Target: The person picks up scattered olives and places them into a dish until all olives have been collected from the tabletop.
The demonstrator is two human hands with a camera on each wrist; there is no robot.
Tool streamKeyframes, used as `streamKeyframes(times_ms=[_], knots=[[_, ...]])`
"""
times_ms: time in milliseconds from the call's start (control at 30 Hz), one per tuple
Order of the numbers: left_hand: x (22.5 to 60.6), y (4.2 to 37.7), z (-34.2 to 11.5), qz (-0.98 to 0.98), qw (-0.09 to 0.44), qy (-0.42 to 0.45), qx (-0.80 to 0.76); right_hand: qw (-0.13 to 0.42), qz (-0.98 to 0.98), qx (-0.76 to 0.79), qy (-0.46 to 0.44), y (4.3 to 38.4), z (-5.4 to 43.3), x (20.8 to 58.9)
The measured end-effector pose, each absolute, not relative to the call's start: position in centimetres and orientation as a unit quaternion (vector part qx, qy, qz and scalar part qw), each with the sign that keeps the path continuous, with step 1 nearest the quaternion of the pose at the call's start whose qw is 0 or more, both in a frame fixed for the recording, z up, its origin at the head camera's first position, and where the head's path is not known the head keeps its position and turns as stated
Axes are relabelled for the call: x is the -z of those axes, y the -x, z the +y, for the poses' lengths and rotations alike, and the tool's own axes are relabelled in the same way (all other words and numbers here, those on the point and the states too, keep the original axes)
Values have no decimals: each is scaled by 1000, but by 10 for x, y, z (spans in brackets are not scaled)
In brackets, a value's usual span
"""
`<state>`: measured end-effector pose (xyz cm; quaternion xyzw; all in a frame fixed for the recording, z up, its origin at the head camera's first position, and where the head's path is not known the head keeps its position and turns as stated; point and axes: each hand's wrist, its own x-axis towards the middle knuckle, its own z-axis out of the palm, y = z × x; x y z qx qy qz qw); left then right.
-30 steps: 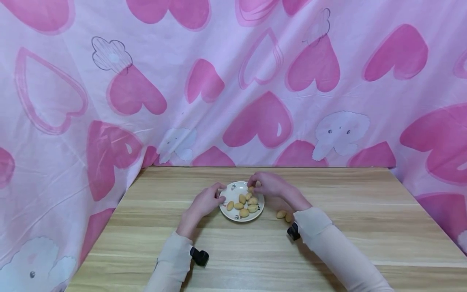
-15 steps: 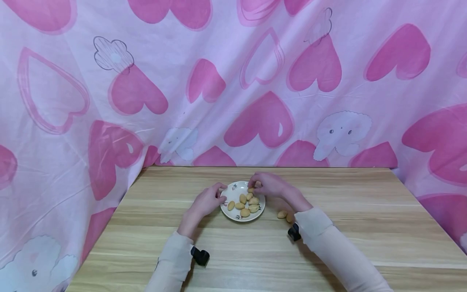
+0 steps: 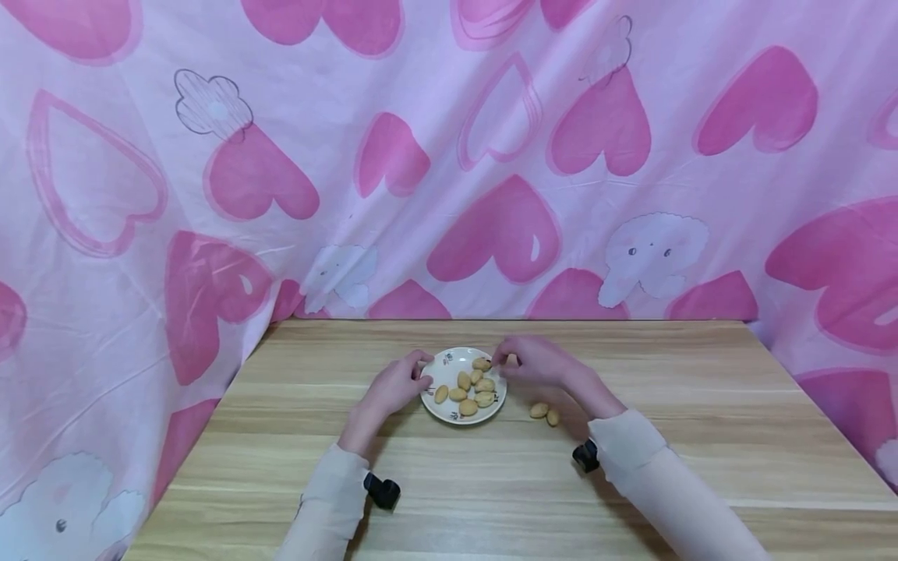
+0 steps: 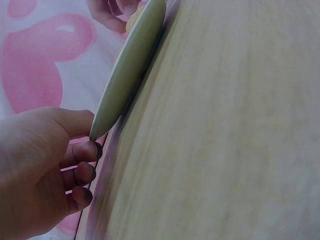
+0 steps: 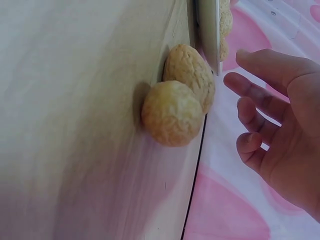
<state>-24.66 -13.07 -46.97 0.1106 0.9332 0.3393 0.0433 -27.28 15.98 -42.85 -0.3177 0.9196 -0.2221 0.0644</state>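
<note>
A white plate [image 3: 447, 372] with small printed marks holds several tan, wrinkled nuts [image 3: 468, 407]. My left hand [image 3: 395, 386] pinches the plate's left rim, thumb on top and fingers below, and the left wrist view shows the plate's underside [image 4: 130, 70]. Just off the plate's right rim is my right hand [image 3: 536, 362], its fingers loosely bent with nothing between them. One nut [image 3: 482, 364] lies on the plate near those fingertips. Two more nuts lie on the table right of the plate, a rounder one [image 5: 172, 114] in front of a longer one [image 5: 190, 70] in the right wrist view.
The wooden table [image 3: 463, 499] ends at a pink heart-patterned cloth [image 3: 491, 226] hanging behind and to the left. Black wrist cameras are strapped to the left sleeve [image 3: 330, 491] and the right sleeve [image 3: 652, 467].
My right hand has let go of a nut at the plate's upper right and moved off to the right, past the rim. The left hand has stayed on the plate.
</note>
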Motion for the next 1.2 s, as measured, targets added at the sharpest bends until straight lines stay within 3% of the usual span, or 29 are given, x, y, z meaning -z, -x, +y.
streamKeyframes(times_ms=[200, 533, 1200], knots=[[471, 247, -131, 933, 43, -112, -338, 51, 914, 222, 336, 265, 166, 427], [469, 246, -131, 933, 40, -113, -339, 78, 921, 244, 294, 250, 178, 429], [471, 247, -132, 930, 28, -131, -341, 112, 910, 269, 295, 228, 207, 431]])
